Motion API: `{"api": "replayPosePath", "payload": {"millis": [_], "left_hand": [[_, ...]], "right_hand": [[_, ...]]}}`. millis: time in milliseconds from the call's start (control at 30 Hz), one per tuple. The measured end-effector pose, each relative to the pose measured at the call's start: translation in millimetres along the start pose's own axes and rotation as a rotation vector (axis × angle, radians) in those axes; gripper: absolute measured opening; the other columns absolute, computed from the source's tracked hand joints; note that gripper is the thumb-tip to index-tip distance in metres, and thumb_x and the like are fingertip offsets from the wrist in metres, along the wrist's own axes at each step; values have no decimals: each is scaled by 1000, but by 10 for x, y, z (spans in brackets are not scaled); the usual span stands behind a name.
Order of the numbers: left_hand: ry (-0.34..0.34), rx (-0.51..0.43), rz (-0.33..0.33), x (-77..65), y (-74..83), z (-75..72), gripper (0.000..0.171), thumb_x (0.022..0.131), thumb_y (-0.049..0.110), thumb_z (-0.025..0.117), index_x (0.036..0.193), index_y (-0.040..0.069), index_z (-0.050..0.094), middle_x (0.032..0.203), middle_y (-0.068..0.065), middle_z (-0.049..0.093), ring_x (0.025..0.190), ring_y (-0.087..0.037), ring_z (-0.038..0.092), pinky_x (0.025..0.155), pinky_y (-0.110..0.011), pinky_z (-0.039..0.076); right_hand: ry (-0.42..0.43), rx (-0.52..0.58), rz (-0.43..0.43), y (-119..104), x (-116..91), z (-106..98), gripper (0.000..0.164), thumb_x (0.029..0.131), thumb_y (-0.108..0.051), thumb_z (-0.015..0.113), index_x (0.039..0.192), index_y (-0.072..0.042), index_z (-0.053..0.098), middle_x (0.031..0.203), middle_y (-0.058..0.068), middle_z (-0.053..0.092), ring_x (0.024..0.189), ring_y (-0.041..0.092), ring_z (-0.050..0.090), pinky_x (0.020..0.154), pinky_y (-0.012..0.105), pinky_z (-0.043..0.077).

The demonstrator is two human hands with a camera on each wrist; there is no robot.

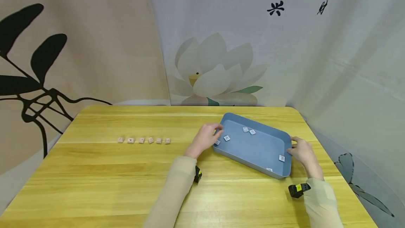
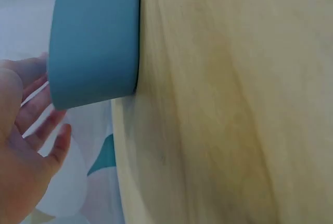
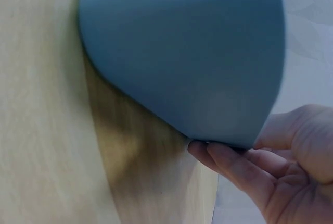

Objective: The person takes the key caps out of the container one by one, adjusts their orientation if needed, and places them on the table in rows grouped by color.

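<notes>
A shallow blue tray (image 1: 253, 147) sits at an angle on the right half of the table, with several small white square tiles (image 1: 226, 138) scattered in it. My right hand (image 1: 302, 150) grips the tray's right end; in the right wrist view its fingers (image 3: 234, 166) lie along the end wall, with the thumb by the rim. My left hand (image 1: 205, 136) is at the tray's left end, thumb and forefinger beside the rim. In the left wrist view the other fingers of that hand (image 2: 31, 130) spread loosely past the tray's corner.
Several small pale tiles (image 1: 141, 140) stand in a row on the left part of the wooden table (image 1: 126, 185). A curtain (image 1: 221, 20) with a lotus print hangs behind the table's far edge. Black cameras are strapped to both wrists.
</notes>
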State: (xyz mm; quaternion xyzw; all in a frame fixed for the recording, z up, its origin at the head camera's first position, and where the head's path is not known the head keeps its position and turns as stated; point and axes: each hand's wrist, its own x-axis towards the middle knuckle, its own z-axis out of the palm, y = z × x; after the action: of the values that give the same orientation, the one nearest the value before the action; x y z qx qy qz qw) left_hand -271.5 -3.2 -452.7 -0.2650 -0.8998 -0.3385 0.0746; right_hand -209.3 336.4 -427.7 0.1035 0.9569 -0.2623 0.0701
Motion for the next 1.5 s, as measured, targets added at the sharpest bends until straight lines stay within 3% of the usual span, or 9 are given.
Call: {"api": "replayPosePath", "payload": {"millis": [100, 267, 367, 500, 700, 900, 1133, 1333, 1500], "left_hand": [[-26, 38, 10, 72, 20, 43, 24, 92, 20, 62, 110, 6, 69, 110, -6, 71, 107, -25, 63, 93, -36, 52], [-126, 46, -6, 150, 31, 113, 26, 90, 21, 65, 112, 8, 68, 111, -4, 71, 109, -21, 64, 93, -33, 52], [-175, 111, -10, 175, 29, 152, 26, 89, 24, 67, 112, 12, 69, 111, -2, 72, 107, -18, 65, 94, -33, 51], [-216, 194, -25, 195, 19, 197, 27, 86, 27, 70, 111, 18, 70, 108, 4, 72, 105, -15, 62, 96, -40, 42], [-247, 209, -55, 211, 37, 203, 29, 83, 27, 73, 111, 20, 70, 103, 6, 70, 99, -13, 56, 89, -38, 34], [-247, 176, -64, 195, 48, 204, 25, 84, 25, 73, 108, 18, 72, 104, 5, 70, 101, -15, 56, 93, -42, 35], [-207, 89, -20, 136, 79, 141, 23, 85, 23, 72, 107, 15, 72, 105, 2, 72, 104, -17, 61, 93, -42, 37], [-153, -28, 33, 24, 58, 14, 25, 86, 14, 69, 110, 7, 69, 104, -4, 70, 95, -16, 65, 88, -30, 51], [-99, -93, 49, -105, 14, -78, 28, 87, 11, 68, 113, 3, 68, 106, -8, 69, 94, -19, 64, 83, -33, 55]], "right_hand": [[4, -3, -3, 0, -1, -9, 59, 89, -2, 58, 138, 16, 32, 123, 41, 50, 109, 50, 56, 83, 51, 54], [6, -4, -6, 3, 8, -8, 59, 88, -2, 58, 138, 16, 33, 122, 41, 51, 110, 50, 56, 84, 51, 54], [4, -1, -9, 9, 15, 4, 59, 88, -2, 58, 138, 16, 32, 122, 40, 51, 111, 50, 56, 85, 52, 53], [-4, 6, -4, 10, 20, 11, 59, 89, -2, 57, 139, 16, 31, 123, 40, 50, 112, 51, 55, 87, 52, 52], [-2, 9, -12, -6, 15, -4, 59, 89, -1, 57, 138, 17, 32, 123, 41, 50, 111, 51, 55, 85, 52, 53], [-11, 16, -12, -11, 5, -4, 58, 89, -1, 57, 138, 17, 31, 123, 41, 50, 111, 51, 56, 85, 51, 54], [-11, 21, -1, -16, 1, 3, 58, 89, -1, 56, 139, 16, 31, 123, 41, 50, 111, 50, 56, 84, 51, 54], [-7, 17, 1, -23, 6, -13, 58, 89, -1, 57, 139, 16, 31, 123, 41, 50, 111, 51, 55, 85, 52, 53], [-11, 17, 11, -15, 15, -3, 58, 90, -2, 56, 139, 15, 31, 124, 40, 50, 112, 50, 55, 87, 52, 53]]}}
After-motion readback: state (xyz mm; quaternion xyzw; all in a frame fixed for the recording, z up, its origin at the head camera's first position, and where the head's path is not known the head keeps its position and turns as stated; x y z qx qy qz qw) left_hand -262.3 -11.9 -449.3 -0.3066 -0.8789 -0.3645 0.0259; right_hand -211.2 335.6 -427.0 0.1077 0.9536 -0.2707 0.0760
